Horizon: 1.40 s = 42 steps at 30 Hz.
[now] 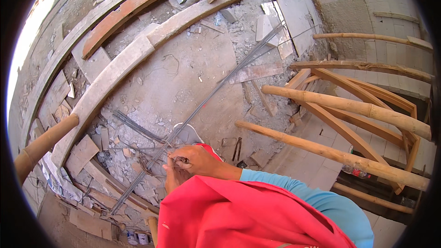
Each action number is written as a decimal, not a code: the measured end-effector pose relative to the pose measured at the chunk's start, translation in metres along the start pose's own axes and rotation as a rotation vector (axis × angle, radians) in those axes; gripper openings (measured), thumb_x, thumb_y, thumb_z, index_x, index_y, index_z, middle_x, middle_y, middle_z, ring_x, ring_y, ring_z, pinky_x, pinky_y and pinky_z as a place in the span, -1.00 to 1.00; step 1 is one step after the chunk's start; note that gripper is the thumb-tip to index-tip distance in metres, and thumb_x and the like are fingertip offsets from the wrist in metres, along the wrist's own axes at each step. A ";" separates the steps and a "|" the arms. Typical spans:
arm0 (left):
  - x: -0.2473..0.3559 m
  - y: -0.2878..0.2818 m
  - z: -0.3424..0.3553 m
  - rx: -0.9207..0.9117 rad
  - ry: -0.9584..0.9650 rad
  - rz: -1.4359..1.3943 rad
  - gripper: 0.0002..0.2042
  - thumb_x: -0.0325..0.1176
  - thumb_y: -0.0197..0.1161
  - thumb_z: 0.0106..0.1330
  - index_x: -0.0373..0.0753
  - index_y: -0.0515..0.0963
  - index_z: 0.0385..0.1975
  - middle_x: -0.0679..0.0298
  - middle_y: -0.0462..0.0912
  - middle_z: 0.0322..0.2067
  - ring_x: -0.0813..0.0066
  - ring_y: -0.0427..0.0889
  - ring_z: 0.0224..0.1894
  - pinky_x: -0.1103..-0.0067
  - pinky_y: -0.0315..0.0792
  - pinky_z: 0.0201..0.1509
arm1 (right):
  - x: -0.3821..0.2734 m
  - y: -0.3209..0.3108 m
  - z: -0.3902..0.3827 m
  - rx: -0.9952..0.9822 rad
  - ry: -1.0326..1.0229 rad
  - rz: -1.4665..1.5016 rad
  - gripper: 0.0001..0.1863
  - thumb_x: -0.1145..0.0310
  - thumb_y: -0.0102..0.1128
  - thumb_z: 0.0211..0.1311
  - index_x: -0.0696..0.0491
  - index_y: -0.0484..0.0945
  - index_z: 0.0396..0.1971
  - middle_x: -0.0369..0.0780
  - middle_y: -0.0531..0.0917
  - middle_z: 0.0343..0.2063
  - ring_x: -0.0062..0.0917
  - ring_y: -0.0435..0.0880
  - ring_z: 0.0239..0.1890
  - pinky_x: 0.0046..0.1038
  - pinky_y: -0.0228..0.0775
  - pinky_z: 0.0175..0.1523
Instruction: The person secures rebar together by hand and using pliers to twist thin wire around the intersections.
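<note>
Left hand (170, 177): close against my other one, partly hidden; I cannot tell how far open it is or what it holds.
Right hand (196, 158): fingers bent inward; whether they pinch anything, I cannot make out.
Metal rods (216, 88): long, thin, bundled, running slantwise by my hands.
Short rods (137, 126): bunched, left of the long ones.
Pliers (237, 149): dark, right of my hands.
Bamboo poles (330, 149): farther right.

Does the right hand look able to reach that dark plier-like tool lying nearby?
Probably yes: the dark tool lies uncovered to the right of the right hand, though that hand looks occupied over the metal rods and its height is unclear.
</note>
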<state>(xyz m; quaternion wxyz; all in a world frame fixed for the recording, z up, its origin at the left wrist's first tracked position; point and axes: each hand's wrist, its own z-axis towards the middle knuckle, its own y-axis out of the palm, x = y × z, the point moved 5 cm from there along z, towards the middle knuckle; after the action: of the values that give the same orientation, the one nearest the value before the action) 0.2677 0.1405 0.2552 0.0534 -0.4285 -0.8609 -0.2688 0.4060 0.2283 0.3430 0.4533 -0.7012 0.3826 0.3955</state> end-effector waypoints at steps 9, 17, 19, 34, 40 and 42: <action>-0.009 0.053 -0.021 -0.022 -0.011 0.221 -0.42 0.03 0.01 0.64 -0.20 0.28 0.50 -0.01 0.49 0.35 0.22 0.52 0.34 0.35 0.50 0.32 | -0.035 -0.058 -0.016 -0.080 -0.005 -0.161 -0.75 0.16 0.19 0.30 0.03 0.64 -0.23 -0.11 0.75 -0.32 -0.05 0.74 -0.15 -0.06 0.60 -0.06; -0.030 0.093 -0.056 -0.142 -0.136 0.517 -0.43 -0.03 0.06 0.63 -0.21 0.29 0.50 -0.02 0.49 0.34 0.23 0.54 0.32 0.36 0.52 0.29 | -0.053 -0.097 -0.062 0.035 0.114 -0.112 -0.76 0.21 0.17 0.27 0.04 0.64 -0.20 -0.05 0.77 -0.33 -0.06 0.79 -0.24 -0.07 0.65 -0.14; -0.039 0.098 -0.064 -0.189 -0.174 0.597 -0.43 -0.04 0.07 0.63 -0.21 0.29 0.50 -0.02 0.50 0.34 0.23 0.55 0.32 0.37 0.53 0.29 | -0.052 -0.109 -0.080 0.099 0.118 -0.052 -0.73 0.22 0.26 0.19 0.04 0.64 -0.17 -0.08 0.75 -0.32 -0.08 0.77 -0.23 -0.07 0.60 -0.17; -0.053 0.030 -0.136 -0.366 -0.302 1.036 -0.45 -0.14 0.16 0.61 -0.23 0.31 0.49 -0.02 0.51 0.33 0.26 0.59 0.28 0.39 0.57 0.25 | 0.051 -0.212 -0.421 0.808 0.814 -0.009 -0.65 0.31 0.48 0.02 0.10 0.74 -0.16 -0.12 0.73 -0.42 -0.30 0.74 -0.35 -0.30 0.55 -0.20; -0.002 -0.047 -0.138 -0.265 -0.297 1.064 -0.45 -0.24 0.23 0.58 -0.26 0.32 0.49 -0.02 0.53 0.31 0.28 0.62 0.23 0.43 0.59 0.21 | 0.143 -0.367 -0.664 1.044 1.186 -0.837 -0.04 0.14 0.57 0.09 0.02 0.29 0.48 -0.07 0.77 -0.24 -0.19 0.77 -0.11 -0.18 0.58 0.08; 0.015 -0.082 -0.136 -0.205 -0.321 1.032 -0.45 -0.31 0.27 0.56 -0.28 0.32 0.48 -0.02 0.55 0.30 0.29 0.65 0.20 0.45 0.61 0.19 | 0.157 -0.380 -0.693 1.092 1.302 -0.926 -0.11 0.18 0.52 0.14 0.03 0.29 0.45 -0.06 0.77 -0.24 -0.15 0.76 -0.07 -0.15 0.56 0.10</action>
<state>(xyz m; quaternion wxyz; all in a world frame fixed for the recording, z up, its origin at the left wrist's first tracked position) 0.1770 0.0419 0.3409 0.0044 -0.8336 -0.5060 -0.2215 0.9520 -0.3376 0.5192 0.5268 -0.5572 0.3757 -0.5205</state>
